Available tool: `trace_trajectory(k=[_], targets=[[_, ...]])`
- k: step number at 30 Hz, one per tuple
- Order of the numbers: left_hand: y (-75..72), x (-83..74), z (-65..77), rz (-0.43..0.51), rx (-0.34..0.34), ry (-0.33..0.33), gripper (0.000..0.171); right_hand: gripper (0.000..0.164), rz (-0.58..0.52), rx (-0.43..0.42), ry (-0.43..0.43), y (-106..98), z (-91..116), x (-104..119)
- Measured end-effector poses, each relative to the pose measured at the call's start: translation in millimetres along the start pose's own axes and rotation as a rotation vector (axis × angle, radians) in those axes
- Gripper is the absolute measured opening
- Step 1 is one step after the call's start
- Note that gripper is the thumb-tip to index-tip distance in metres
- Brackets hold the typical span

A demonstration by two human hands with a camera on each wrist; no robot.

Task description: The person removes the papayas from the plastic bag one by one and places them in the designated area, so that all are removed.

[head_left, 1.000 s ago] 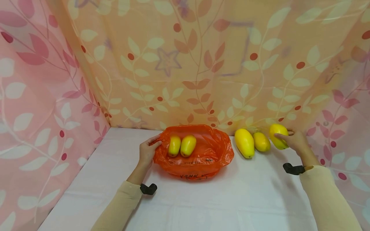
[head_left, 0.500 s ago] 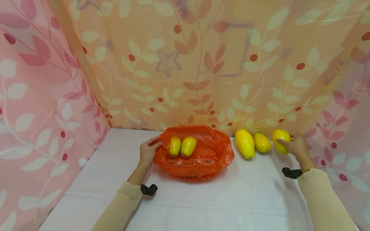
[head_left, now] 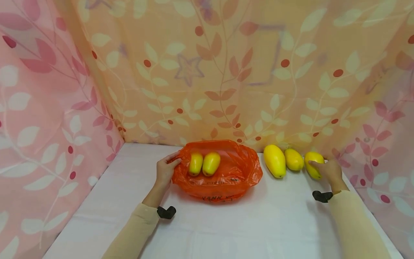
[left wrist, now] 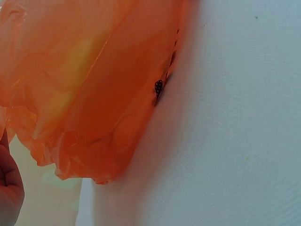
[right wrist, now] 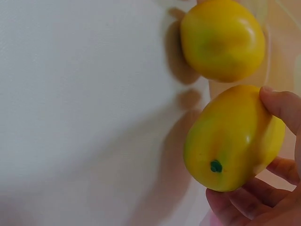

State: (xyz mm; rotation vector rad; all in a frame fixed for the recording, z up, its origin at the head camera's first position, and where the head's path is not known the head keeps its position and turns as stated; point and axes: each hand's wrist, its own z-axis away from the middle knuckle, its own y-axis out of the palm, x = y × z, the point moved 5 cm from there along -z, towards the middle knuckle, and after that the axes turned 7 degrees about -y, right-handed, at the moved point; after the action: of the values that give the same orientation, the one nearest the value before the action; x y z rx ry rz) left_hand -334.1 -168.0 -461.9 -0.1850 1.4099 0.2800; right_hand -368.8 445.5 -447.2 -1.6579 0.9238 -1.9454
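Note:
An orange-red plastic bag (head_left: 223, 187) sits with its mouth spread wide on the table, and two yellow mangoes (head_left: 211, 164) lie inside it. My left hand (head_left: 165, 171) pinches the bag's left rim between thumb and fingers; in the left wrist view only part of that hand (left wrist: 9, 186) shows at the edge. At the right, my right hand (head_left: 330, 172) grips a yellow mango (head_left: 313, 164) low over the table. The right wrist view has the thumb on one side of this mango (right wrist: 230, 141) and the fingers curled under the other. Its green stem mark faces the camera.
Left of the gripped mango lie a smaller yellow mango (head_left: 294, 160) and a larger, longer yellow fruit (head_left: 275, 162), close to the back wall cloth (head_left: 207, 90). A white cloth covers the table (head_left: 233, 230). Pink patterned cloth (head_left: 48, 118) hangs at both sides.
My right hand has lowered the mango toward the table, bringing it slightly nearer to me. My left hand, the bag and the other fruits have stayed in place.

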Motion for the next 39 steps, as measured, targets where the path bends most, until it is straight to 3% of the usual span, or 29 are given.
trace_trajectory(k=[9, 18, 27, 32, 39], targets=[[-0.7, -1.0, -1.2, 0.000, -0.005, 0.004, 0.034, 0.099, 0.099, 0.065, 0.046, 9.6, -7.7, -7.3], [0.2, -0.2, 1.0, 0.004, 0.009, 0.000, 0.035, 0.099, 0.128, 0.110, 0.077, 8.0, -8.4, -6.1], [0.7, -1.3, 0.3, 0.015, 0.020, 0.000, 0.037, 0.099, 0.162, 0.114, 0.057, 5.8, -2.8, -1.8], [1.0, -1.1, 0.4, 0.017, 0.016, 0.004, 0.035, 0.100, 0.157, 0.102, 0.061, 4.3, -3.1, -4.6], [1.1, -0.7, 1.8, 0.030, 0.012, 0.005, 0.035, 0.080, 0.105, -0.004, -0.041, -3.7, -5.0, 2.7]])
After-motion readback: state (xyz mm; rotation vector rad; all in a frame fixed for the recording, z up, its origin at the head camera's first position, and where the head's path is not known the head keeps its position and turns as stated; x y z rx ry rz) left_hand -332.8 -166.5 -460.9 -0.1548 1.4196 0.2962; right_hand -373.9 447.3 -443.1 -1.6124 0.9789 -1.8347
